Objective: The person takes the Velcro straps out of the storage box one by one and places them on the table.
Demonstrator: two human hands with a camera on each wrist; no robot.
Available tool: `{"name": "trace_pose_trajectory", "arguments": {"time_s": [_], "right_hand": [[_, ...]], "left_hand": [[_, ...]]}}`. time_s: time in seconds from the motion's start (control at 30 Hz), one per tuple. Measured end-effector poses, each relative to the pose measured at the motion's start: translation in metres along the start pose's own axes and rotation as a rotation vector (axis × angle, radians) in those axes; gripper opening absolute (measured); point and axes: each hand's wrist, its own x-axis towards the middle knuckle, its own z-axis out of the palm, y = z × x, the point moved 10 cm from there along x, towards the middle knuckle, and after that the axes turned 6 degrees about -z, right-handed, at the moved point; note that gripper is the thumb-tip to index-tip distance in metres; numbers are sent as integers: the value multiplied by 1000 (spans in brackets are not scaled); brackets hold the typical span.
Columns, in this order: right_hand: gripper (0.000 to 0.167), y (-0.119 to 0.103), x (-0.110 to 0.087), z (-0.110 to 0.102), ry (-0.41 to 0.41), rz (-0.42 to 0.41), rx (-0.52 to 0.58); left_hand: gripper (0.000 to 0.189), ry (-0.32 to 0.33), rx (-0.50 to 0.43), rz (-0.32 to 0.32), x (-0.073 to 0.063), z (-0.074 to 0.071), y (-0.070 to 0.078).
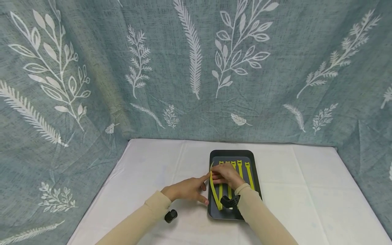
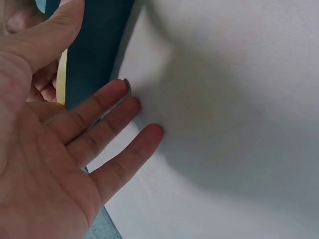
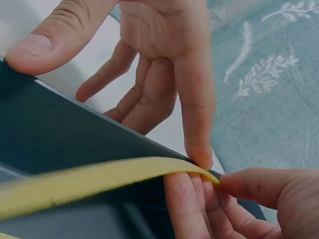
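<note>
My right hand (image 1: 229, 175) pinches one end of a yellow hook-and-loop cable tie (image 1: 213, 191) between thumb and fingers, at the left side of a dark tray (image 1: 231, 153). The tie bends in a long curve down toward the tray's near left corner. In the right wrist view, my left hand (image 3: 164, 64) spreads its fingers, with the index fingertip at the tray rim beside the pinched end and the thumb on the rim. Its other fingers (image 2: 119, 164) extend over the white cloth in the left wrist view. Several more yellow ties (image 1: 249, 175) lie lengthwise in the tray, partly hidden by my right hand.
The tray stands on a white cloth-covered table (image 1: 294, 190). Behind it hangs a grey-green curtain (image 1: 171, 68) with white leaf prints. A black wrist device (image 1: 170, 216) shows by the left sleeve, and another black wrist device (image 1: 230, 201) overlaps the tray by the right sleeve.
</note>
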Motion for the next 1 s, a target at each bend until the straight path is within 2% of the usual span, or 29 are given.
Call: {"name": "trace_pose_trajectory", "arguments": {"time_s": [0.5,1.0], "right_hand": [[22,6,2,0,-3,-19,66],[35,-4,2,-4,-21,-76,78]], "left_hand": [[109,-2,1,-10,1,4,-2],[109,6,20,-5,1,1,-2]]}}
